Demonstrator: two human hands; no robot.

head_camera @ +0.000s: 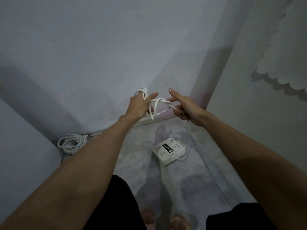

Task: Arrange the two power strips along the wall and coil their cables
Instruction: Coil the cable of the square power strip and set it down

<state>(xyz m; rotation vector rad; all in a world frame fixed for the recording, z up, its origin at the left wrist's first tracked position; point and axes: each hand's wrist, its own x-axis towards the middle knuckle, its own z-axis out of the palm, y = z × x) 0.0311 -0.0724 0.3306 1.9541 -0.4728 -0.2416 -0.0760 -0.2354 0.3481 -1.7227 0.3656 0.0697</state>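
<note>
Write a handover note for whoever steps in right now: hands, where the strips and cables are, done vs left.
Left hand: holds loops of white cable wound round its fingers.
Right hand: grips the same cable's running end, which drops to the square power strip on the floor.
Done: first cable coil lies by the wall at left; its long strip sits along the wall base, mostly hidden behind the left arm.
Left: finish coiling this cable, set it down, move the square strip against the wall.
</note>
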